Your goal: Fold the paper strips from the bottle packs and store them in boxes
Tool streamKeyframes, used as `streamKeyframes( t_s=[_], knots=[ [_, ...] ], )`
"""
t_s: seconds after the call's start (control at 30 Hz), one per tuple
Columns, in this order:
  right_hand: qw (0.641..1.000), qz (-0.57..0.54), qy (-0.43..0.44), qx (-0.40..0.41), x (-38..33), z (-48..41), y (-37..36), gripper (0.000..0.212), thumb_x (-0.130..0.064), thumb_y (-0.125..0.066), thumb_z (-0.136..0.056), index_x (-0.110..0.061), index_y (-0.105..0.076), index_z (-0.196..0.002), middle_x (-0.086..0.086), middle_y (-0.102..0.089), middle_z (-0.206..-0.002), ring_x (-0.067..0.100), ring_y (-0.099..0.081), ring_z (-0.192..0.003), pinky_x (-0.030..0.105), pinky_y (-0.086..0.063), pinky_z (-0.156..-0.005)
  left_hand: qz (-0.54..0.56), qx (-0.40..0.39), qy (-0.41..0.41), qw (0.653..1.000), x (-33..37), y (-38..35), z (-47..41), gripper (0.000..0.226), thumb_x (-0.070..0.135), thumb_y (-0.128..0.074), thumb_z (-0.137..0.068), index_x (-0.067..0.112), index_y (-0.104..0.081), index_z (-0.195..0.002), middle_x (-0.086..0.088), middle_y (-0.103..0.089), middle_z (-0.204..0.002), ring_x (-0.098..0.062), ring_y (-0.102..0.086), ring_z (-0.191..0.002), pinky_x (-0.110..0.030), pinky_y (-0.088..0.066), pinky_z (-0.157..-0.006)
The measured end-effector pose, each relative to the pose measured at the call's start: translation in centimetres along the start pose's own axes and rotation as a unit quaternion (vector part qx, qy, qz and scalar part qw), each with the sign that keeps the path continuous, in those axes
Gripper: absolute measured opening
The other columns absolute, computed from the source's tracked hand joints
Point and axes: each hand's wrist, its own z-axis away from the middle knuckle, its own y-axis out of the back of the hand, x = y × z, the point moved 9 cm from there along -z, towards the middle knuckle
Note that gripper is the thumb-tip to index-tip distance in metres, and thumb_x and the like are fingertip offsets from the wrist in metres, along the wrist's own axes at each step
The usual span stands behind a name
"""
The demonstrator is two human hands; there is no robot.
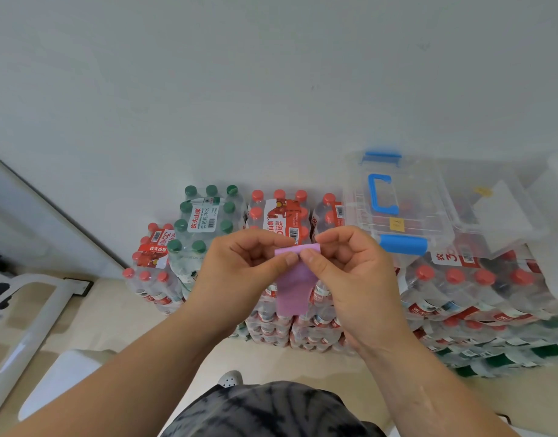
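Observation:
A pink-purple paper strip (293,288) hangs in front of me, above the stacked bottle packs (271,222). My left hand (243,266) pinches its top edge from the left between thumb and forefinger. My right hand (350,263) pinches the same top edge from the right, thumb tips almost meeting. The strip's lower end dangles free. A clear plastic box with blue handle and latches (397,209) sits shut on the packs at the right, just beyond my right hand.
Shrink-wrapped packs of red-capped bottles (460,285) and green-capped bottles (205,216) are stacked against the white wall. Another clear box (498,206) lies to the right of the first. A white frame (28,310) stands on the floor at the left.

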Motion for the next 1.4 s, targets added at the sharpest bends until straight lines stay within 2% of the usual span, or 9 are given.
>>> streamKeyframes(
  t_s=[0.2, 0.37, 0.5, 0.63, 0.73, 0.93, 1.07, 1.27, 1.4],
  knots=[
    [1.0, 0.022, 0.0, 0.021, 0.3, 0.0, 0.6, 0.012, -0.016, -0.078, -0.082, -0.017, -0.069, -0.089, 0.005, -0.075, -0.079, 0.019, -0.07, -0.074, 0.031, -0.059, -0.07, -0.011, -0.011, -0.002, 1.0, 0.1, -0.2, -0.1, 0.015, 0.004, -0.076, -0.077, 0.012, -0.076, -0.09, -0.016, -0.075, -0.087, -0.037, -0.071, -0.088, -0.043, -0.062, -0.079],
    [1.0, 0.01, 0.003, 0.009, 0.2, 0.0, 0.6, 0.014, -0.012, -0.078, -0.082, -0.017, -0.069, -0.091, 0.007, -0.076, -0.084, 0.024, -0.073, -0.081, 0.031, -0.061, -0.074, -0.004, 0.001, 0.0, 1.0, 0.2, -0.2, -0.1, 0.018, 0.017, -0.076, -0.074, 0.013, -0.077, -0.092, -0.019, -0.074, -0.088, -0.038, -0.07, -0.088, -0.043, -0.062, -0.079],
    [1.0, 0.002, 0.002, 0.015, -0.1, 0.2, 0.5, 0.026, -0.034, -0.077, -0.072, -0.016, -0.069, -0.09, 0.008, -0.076, -0.081, 0.021, -0.073, -0.077, 0.025, -0.059, -0.07, -0.01, -0.007, -0.007, 1.0, 0.4, -0.4, -0.1, 0.013, 0.016, -0.077, -0.074, 0.019, -0.078, -0.086, -0.011, -0.076, -0.088, -0.034, -0.071, -0.088, -0.042, -0.062, -0.079],
    [1.0, 0.008, 0.014, 0.008, -0.2, 0.1, 0.4, 0.013, -0.015, -0.079, -0.081, -0.018, -0.069, -0.089, 0.004, -0.075, -0.081, 0.016, -0.072, -0.076, 0.026, -0.06, -0.071, 0.01, -0.004, 0.005, 1.0, 0.0, -0.4, -0.1, 0.02, 0.02, -0.076, -0.073, 0.02, -0.078, -0.093, -0.024, -0.072, -0.092, -0.043, -0.069, -0.091, -0.053, -0.06, -0.081],
    [1.0, 0.01, 0.017, -0.005, -0.2, 0.0, 0.3, 0.021, -0.004, -0.076, -0.084, -0.019, -0.066, -0.094, 0.002, -0.076, -0.081, 0.014, -0.074, -0.076, 0.025, -0.06, -0.069, 0.011, -0.006, 0.013, 1.0, -0.2, -0.4, -0.2, 0.015, 0.008, -0.074, -0.08, 0.01, -0.076, -0.094, -0.022, -0.074, -0.09, -0.039, -0.071, -0.09, -0.047, -0.061, -0.081],
    [0.999, 0.027, 0.026, 0.017, -0.4, 0.1, 0.7, 0.018, -0.033, -0.074, -0.075, -0.018, -0.069, -0.084, 0.004, -0.074, -0.076, 0.016, -0.069, -0.071, 0.027, -0.058, -0.066, 0.009, 0.003, 0.008, 1.0, -0.1, -0.2, -0.2, 0.017, -0.003, -0.075, -0.08, 0.01, -0.075, -0.091, -0.018, -0.074, -0.091, -0.04, -0.068, -0.092, -0.046, -0.059, -0.081],
    [0.999, 0.024, 0.037, 0.014, -0.4, -0.1, 1.0, 0.012, -0.014, -0.078, -0.081, -0.023, -0.07, -0.079, -0.002, -0.075, -0.077, 0.01, -0.069, -0.072, 0.021, -0.056, -0.067, 0.027, -0.004, 0.024, 0.999, -0.5, -0.6, -0.2, 0.018, 0.008, -0.075, -0.08, 0.013, -0.076, -0.097, -0.032, -0.069, -0.093, -0.048, -0.066, -0.093, -0.058, -0.057, -0.082],
    [0.999, 0.02, 0.036, 0.025, -0.9, 0.1, 1.2, 0.007, -0.034, -0.075, -0.074, -0.029, -0.072, -0.071, -0.004, -0.073, -0.072, 0.007, -0.067, -0.067, 0.021, -0.056, -0.064, 0.014, -0.023, 0.018, 0.999, -0.4, -0.9, -0.3, 0.014, 0.008, -0.073, -0.079, 0.012, -0.075, -0.092, -0.011, -0.077, -0.087, -0.026, -0.073, -0.085, -0.036, -0.062, -0.079],
    [0.999, 0.01, 0.007, 0.045, -0.4, 0.0, 1.6, 0.019, -0.037, -0.076, -0.071, -0.019, -0.069, -0.072, -0.003, -0.069, -0.065, 0.007, -0.063, -0.061, 0.018, -0.052, -0.059, 0.011, -0.032, 0.016, 0.999, -0.3, -1.3, -0.3, 0.02, 0.0, -0.071, -0.083, 0.019, -0.076, -0.086, -0.007, -0.077, -0.088, -0.024, -0.072, -0.086, -0.036, -0.06, -0.08]
  ],
)
